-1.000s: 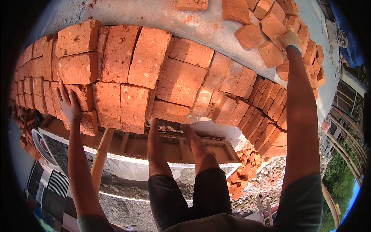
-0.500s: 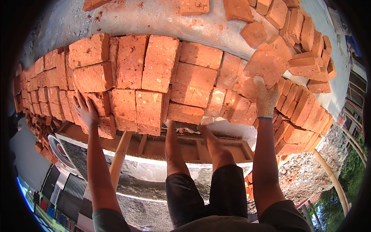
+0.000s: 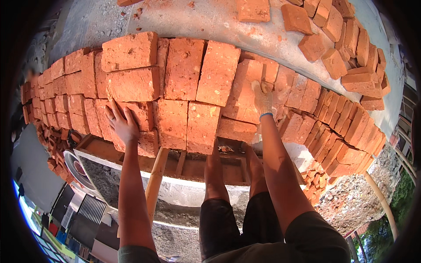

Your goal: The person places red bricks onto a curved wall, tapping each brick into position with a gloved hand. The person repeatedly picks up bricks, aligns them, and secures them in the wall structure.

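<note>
A long stack of orange-red bricks point(image 3: 179, 118) curves across the view in front of me. My left hand point(image 3: 124, 124) lies bare on its near side, fingers spread against a brick point(image 3: 142, 113); that hand grips nothing. In a pale glove with a blue cuff, my right hand point(image 3: 263, 100) closes on the right edge of a brick point(image 3: 244, 85). This brick stands on the stack, to the right of two large upright bricks point(image 3: 218, 70). The glove hides part of its edge, and my right fingertips are partly in shadow.
Loose bricks point(image 3: 333, 63) lie heaped at the far right on a grey concrete surface point(image 3: 197, 19). One single brick point(image 3: 253, 10) rests at the far edge. Below the stack are a wooden frame point(image 3: 193, 168) and a bamboo pole point(image 3: 157, 184). My legs point(image 3: 216, 175) reach up to the stack.
My right hand has brought the brick leftward from above the right part of the stack and down onto it. My left hand stays on the same brick. The whole view has shifted.
</note>
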The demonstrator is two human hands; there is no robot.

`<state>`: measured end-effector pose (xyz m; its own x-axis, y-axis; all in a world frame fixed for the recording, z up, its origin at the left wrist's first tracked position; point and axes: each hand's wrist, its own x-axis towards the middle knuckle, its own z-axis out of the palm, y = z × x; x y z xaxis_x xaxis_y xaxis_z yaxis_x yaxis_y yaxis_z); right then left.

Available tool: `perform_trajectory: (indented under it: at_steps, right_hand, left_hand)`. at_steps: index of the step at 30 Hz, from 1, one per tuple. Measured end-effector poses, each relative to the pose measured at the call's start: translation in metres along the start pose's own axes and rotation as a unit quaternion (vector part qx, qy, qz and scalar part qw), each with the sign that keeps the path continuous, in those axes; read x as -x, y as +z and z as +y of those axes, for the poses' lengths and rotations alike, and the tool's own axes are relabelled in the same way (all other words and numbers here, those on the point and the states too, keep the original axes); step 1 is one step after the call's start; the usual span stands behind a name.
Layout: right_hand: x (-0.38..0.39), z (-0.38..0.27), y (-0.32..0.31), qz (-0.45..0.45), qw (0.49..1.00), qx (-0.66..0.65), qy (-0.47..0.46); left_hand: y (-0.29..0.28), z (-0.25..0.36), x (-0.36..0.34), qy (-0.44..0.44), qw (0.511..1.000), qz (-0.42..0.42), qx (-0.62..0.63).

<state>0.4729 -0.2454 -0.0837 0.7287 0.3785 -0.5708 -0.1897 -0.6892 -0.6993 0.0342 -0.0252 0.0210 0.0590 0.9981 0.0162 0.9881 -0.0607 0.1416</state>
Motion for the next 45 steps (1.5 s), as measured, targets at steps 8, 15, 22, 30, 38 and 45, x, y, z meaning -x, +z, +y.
perform_trajectory:
  at_steps: [8,15,22,30,38,45]
  right_hand:
    - [-0.017,-0.007,0.021,0.062,0.995,-0.016,0.076]
    - [0.015,-0.12,0.003,0.129,0.88,0.444,-0.107]
    - [-0.053,-0.436,0.1,0.21,0.721,0.336,-0.568]
    - [-0.095,-0.482,0.124,0.075,0.679,0.487,-0.545]
    - [0.075,-0.261,-0.024,0.125,0.932,-0.036,-0.338]
    - [0.006,-0.078,-0.106,0.119,0.993,-0.015,-0.016]
  left_hand:
    - [-0.012,0.012,0.001,0.001,1.0,-0.01,-0.011]
    - [-0.02,0.018,-0.001,-0.014,0.999,-0.037,-0.018]
    - [-0.025,0.019,-0.004,-0.029,0.997,-0.067,0.0]
    - [-0.02,0.018,-0.002,-0.016,0.998,-0.06,0.009]
    - [-0.017,0.016,-0.001,-0.011,0.999,-0.047,-0.019]
    - [-0.007,0.005,0.001,0.004,0.999,-0.024,-0.022]
